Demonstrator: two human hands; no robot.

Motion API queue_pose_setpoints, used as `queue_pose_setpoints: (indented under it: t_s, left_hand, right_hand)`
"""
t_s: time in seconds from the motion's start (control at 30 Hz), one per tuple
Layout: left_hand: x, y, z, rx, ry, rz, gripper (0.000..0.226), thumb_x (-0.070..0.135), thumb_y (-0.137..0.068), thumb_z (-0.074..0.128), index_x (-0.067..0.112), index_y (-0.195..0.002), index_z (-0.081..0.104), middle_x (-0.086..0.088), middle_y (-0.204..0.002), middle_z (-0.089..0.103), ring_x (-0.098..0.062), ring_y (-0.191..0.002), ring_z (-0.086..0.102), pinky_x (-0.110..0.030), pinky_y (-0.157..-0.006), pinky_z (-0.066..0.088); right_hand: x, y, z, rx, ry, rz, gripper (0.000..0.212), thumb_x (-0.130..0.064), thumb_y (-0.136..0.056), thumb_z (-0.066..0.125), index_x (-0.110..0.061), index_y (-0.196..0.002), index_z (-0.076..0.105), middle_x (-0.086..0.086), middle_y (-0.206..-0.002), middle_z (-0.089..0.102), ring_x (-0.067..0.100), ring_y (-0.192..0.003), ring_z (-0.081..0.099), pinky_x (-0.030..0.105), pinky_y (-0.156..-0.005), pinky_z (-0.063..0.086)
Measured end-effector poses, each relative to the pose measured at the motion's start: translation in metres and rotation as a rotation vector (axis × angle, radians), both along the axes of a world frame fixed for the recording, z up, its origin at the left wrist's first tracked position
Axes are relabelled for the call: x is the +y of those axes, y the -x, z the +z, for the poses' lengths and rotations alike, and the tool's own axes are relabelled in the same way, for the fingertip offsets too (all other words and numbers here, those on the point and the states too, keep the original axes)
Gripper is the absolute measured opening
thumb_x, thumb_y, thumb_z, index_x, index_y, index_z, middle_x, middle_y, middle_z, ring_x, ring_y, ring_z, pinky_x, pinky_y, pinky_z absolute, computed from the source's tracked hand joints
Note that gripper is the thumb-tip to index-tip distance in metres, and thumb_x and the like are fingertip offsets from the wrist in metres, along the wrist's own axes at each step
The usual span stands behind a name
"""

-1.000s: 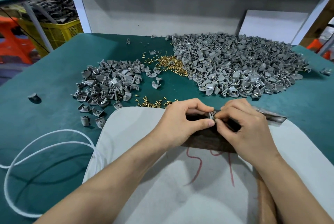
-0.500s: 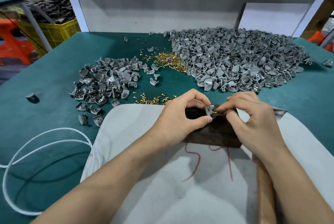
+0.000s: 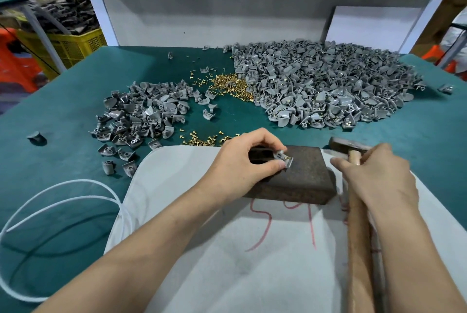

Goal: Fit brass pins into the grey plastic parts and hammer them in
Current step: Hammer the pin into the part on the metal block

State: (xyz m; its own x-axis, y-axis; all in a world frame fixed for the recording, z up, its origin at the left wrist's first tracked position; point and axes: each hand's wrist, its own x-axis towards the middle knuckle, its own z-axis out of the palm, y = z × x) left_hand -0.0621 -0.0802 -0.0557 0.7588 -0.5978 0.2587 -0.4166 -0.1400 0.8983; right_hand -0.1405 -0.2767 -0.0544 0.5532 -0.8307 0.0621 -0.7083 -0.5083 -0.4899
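Grey plastic part (image 3: 289, 162) is pinched in the left hand (image 3: 242, 161) on my feed, with the fingers (image 3: 275, 165) curled in, thumb on the near side and forefinger over the far side. It's held down on the top face of the dark block (image 3: 305, 179), with a brass pin (image 3: 286, 158) sticking out of it.

The right hand (image 3: 376, 176) has its fingers wrapped round the wooden handle of the hammer (image 3: 350, 145), gripping close up under the head. The head sits just past the block's far right corner. I honestly can't tell if it's resting on the worktop (image 3: 63, 110) or held just off it.

The block sits on a white cloth (image 3: 202, 237) with red scribbles (image 3: 262, 224) on it, laid over the green worktop. Just beyond the cloth there's a loose scatter of pins (image 3: 202, 139). To the left of that is a smaller pile of grey parts (image 3: 141, 115), and a huge heap of them (image 3: 328, 85) at the back right. A little mound of brass pins (image 3: 230, 85) is squeezed between the two piles. A white cord (image 3: 63, 186) loops over the near left of the worktop, and a yellow crate (image 3: 68, 45) stands off the far left.
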Motion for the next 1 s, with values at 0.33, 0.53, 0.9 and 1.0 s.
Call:
queue_pose_setpoints:
  t_s: [0.33, 0.53, 0.9, 1.0]
  left_hand:
    - [-0.001, -0.002, -0.005, 0.011, -0.030, 0.062, 0.018, 0.007, -0.081, 0.070, 0.024, -0.076, 0.066, 0.009, -0.116, 0.063, -0.004, -0.120, 0.048, -0.020, -0.104, 0.031]
    - [-0.001, -0.003, -0.004, 0.138, 0.004, 0.039, 0.015, 0.004, -0.082, 0.068, 0.018, -0.079, 0.068, 0.007, -0.124, 0.054, -0.001, -0.118, 0.049, -0.004, -0.093, 0.030]
    - [0.000, -0.006, -0.005, 0.109, 0.003, 0.026, 0.018, 0.002, -0.081, 0.069, 0.018, -0.077, 0.064, 0.005, -0.120, 0.053, -0.005, -0.113, 0.051, -0.008, -0.091, 0.033]
    - [-0.001, -0.006, -0.006, 0.120, 0.027, 0.036, 0.017, 0.002, -0.080, 0.071, 0.017, -0.074, 0.065, 0.005, -0.118, 0.055, -0.004, -0.109, 0.053, -0.002, -0.087, 0.034]
  right_hand:
    - [-0.002, 0.007, 0.014, -0.271, -0.328, 0.026, 0.018, -0.023, -0.071, 0.069, -0.006, -0.066, 0.062, 0.006, -0.050, 0.059, 0.025, -0.052, 0.056, 0.026, -0.049, 0.040]
    - [0.014, 0.012, 0.045, -0.499, -0.991, 0.379, 0.022, -0.021, -0.093, 0.051, -0.005, -0.077, 0.055, 0.004, -0.048, 0.046, 0.012, -0.032, 0.032, 0.016, -0.034, 0.025]
    - [0.068, 0.004, 0.082, 0.151, -0.063, 0.663, 0.039, -0.020, -0.096, 0.048, -0.010, -0.061, 0.035, 0.009, -0.045, 0.044, 0.022, -0.032, 0.048, 0.019, -0.031, 0.031]
    - [0.069, 0.007, 0.091, 0.158, 0.007, 0.641, 0.039, -0.023, -0.096, 0.049, -0.011, -0.062, 0.034, 0.008, -0.050, 0.043, 0.026, -0.037, 0.049, 0.021, -0.032, 0.032]
